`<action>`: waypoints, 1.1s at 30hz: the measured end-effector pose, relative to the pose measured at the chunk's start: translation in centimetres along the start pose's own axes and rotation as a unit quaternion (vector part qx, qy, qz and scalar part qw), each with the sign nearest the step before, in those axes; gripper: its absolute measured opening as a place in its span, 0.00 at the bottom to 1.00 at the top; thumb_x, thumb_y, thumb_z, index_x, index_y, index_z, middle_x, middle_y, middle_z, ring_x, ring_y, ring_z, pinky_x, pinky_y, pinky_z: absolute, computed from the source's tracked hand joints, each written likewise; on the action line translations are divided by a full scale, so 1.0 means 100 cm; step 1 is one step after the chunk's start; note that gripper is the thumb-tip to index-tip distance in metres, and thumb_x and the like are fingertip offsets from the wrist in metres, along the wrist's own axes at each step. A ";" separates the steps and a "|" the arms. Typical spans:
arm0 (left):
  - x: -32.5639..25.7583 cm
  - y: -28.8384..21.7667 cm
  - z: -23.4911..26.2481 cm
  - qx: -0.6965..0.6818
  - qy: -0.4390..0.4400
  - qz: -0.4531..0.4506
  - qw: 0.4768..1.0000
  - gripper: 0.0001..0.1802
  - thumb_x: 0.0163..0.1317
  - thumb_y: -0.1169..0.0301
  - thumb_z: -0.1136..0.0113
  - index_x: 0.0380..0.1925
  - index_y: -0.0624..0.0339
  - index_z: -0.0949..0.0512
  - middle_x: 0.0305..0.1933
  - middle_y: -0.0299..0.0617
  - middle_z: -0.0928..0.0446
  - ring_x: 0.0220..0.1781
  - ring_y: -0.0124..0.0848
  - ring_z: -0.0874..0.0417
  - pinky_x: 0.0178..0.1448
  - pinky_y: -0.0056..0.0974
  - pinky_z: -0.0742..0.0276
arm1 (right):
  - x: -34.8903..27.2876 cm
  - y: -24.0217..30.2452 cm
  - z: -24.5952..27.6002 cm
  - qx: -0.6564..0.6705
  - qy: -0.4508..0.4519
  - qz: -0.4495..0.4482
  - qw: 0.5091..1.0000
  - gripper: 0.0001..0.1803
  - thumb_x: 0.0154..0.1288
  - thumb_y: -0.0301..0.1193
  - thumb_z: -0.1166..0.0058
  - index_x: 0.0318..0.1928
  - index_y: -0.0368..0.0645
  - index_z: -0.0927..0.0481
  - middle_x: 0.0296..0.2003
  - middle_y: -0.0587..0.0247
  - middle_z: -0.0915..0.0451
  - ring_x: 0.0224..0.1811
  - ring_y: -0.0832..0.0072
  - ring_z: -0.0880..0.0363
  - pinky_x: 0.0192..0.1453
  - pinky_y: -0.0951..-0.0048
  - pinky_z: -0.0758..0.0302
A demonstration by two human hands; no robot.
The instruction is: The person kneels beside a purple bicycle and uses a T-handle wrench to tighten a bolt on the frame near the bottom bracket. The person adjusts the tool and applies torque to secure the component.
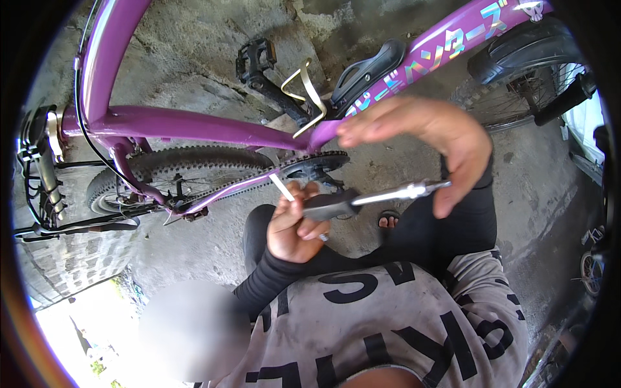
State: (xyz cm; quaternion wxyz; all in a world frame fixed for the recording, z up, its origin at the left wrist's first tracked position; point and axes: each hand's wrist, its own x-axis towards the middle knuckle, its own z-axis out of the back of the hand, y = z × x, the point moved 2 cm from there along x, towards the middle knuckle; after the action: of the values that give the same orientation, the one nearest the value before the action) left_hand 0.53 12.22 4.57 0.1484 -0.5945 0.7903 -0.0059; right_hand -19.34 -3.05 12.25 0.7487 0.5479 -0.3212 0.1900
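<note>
My left hand (294, 226) is closed round the black handle of a screwdriver-like tool (381, 196). Its silver shaft points right and widens into a chrome section toward the tip. A short, thin white stick (283, 187) also juts up from this hand's fingers. My right hand (440, 139) is open and slightly blurred, fingers stretched left above the shaft, thumb beside the tip; whether it touches the tip I cannot tell. Just beyond both hands is a purple bicycle frame (207, 125), with its chainring (317, 161) close to my left hand.
The bicycle's rear wheel (187, 158) and a black rack (42, 174) are at left, its front wheel (524, 90) at upper right. A pedal (255, 61), a pale bottle cage (310, 97) and a black holder (369, 71) stick out beyond my hands. Rough concrete (187, 48) lies beneath.
</note>
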 end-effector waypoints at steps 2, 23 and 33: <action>0.005 0.009 0.015 0.027 0.015 0.038 0.999 0.07 0.64 0.70 0.46 0.42 0.53 0.29 0.49 0.37 0.31 0.22 0.20 0.34 0.26 0.26 0.37 | 0.003 -0.019 -0.027 0.027 -0.017 -0.028 0.999 0.35 0.57 0.41 0.37 0.58 0.31 0.31 0.53 0.42 0.27 0.61 0.56 0.31 0.64 0.58 0.36; 0.250 0.169 0.253 0.941 0.026 0.122 0.315 0.18 0.61 0.67 0.47 0.50 0.61 0.28 0.52 0.53 0.27 0.48 0.49 0.22 0.49 0.48 0.24 | -0.100 0.119 -0.146 -0.017 -0.863 -0.101 0.495 0.18 0.75 0.44 0.68 0.32 0.46 0.34 0.14 0.72 0.44 0.11 0.83 0.48 0.14 0.80 0.45; 0.261 0.189 0.281 0.956 0.135 0.167 0.200 0.17 0.65 0.70 0.53 0.53 0.62 0.30 0.56 0.52 0.30 0.54 0.49 0.24 0.54 0.52 0.26 | -0.113 0.139 -0.196 -0.036 -0.890 -0.109 0.441 0.16 0.75 0.42 0.68 0.33 0.45 0.35 0.14 0.70 0.45 0.11 0.82 0.48 0.15 0.80 0.42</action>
State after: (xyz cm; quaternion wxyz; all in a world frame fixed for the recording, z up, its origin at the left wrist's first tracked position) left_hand -16.93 -2.12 -31.75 0.4924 0.1559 0.2714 -0.8121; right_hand -31.00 20.77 10.35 0.0847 0.4184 -0.7554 -0.4972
